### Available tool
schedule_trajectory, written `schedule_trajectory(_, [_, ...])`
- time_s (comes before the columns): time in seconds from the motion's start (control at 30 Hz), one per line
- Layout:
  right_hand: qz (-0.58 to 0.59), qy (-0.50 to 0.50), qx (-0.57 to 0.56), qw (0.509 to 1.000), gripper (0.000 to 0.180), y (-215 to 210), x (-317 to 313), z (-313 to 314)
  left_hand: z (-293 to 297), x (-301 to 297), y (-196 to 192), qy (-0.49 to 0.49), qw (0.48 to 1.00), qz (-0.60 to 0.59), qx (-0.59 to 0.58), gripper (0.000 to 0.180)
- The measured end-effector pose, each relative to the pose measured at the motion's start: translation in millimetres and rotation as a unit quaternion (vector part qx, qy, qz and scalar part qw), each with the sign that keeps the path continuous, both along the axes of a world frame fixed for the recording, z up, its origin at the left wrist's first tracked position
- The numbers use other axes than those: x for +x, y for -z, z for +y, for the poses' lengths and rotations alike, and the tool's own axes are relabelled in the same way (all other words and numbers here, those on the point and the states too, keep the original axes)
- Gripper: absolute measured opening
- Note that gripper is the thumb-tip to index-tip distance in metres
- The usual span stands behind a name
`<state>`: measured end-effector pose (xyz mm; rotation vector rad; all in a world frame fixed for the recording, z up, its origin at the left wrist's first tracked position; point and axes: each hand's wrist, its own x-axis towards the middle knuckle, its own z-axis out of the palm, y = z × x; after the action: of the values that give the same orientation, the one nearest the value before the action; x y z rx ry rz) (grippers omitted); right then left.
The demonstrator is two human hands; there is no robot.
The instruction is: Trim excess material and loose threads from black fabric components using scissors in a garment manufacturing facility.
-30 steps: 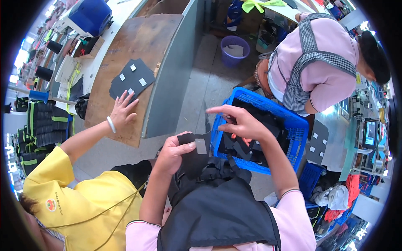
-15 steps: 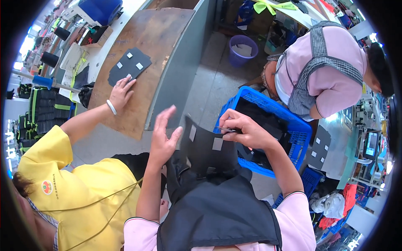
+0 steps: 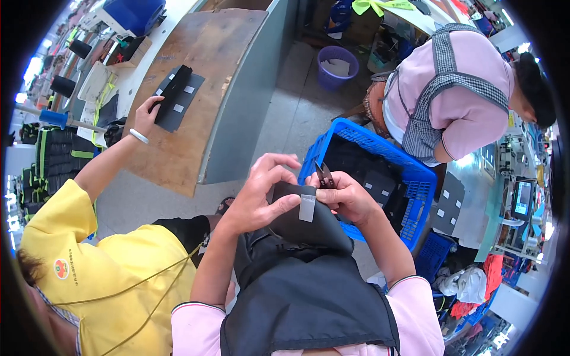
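Note:
A dark grey sheet panel [image 3: 320, 228], curved over my lap, has a pale rectangular patch [image 3: 306, 209] near its upper edge. My right hand [image 3: 350, 199] pinches that edge beside the patch. Tucked in the same hand is a pair of small dark thread snips [image 3: 324, 175], blades pointing up and away from me. At the panel's left side is my left hand [image 3: 258, 199], its fingers bent and apart from the thumb. The left thumb lies over the panel's face near the patch; whether it presses there I cannot tell.
A blue crate [image 3: 415, 207] holding dark panels stands right of my hands. On the left, a person in yellow [image 3: 127, 279] handles a patched panel [image 3: 184, 98] on a wooden board [image 3: 196, 44]. Another person [image 3: 469, 89] bends at the right. A purple bin [image 3: 337, 83] stands beyond.
My left hand has come right and down to the panel. The panel's top edge is folded up closer between my hands. The snips now point upward. The person in yellow has lifted part of a panel.

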<state>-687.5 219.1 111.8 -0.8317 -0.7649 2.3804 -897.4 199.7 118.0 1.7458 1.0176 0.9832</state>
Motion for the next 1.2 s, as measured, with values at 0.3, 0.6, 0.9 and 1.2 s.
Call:
schedule_trajectory(0.3, [-0.461, 0.117, 0.531, 0.702, 0.033, -28, 0, -17, -30, 11, 7, -0.064, 0.859, -0.275, -0.428, 0.025])
schedule_trajectory(0.6, [-0.396, -0.026, 0.683, 0.613, 0.032, -37, 10, -10, -32, 12, 7, -0.063, 0.838, -0.296, -0.455, 0.023])
schedule_trajectory(0.9, [-0.397, 0.046, 0.687, 0.607, 0.03, -31, 15, -18, -33, 12, 4, -0.073, 0.818, -0.294, -0.488, 0.022])
schedule_trajectory(1.2, [-0.383, 0.086, 0.657, 0.644, 0.025, -12, 8, -17, -28, 12, 11, -0.085, 0.817, -0.279, -0.497, 0.021])
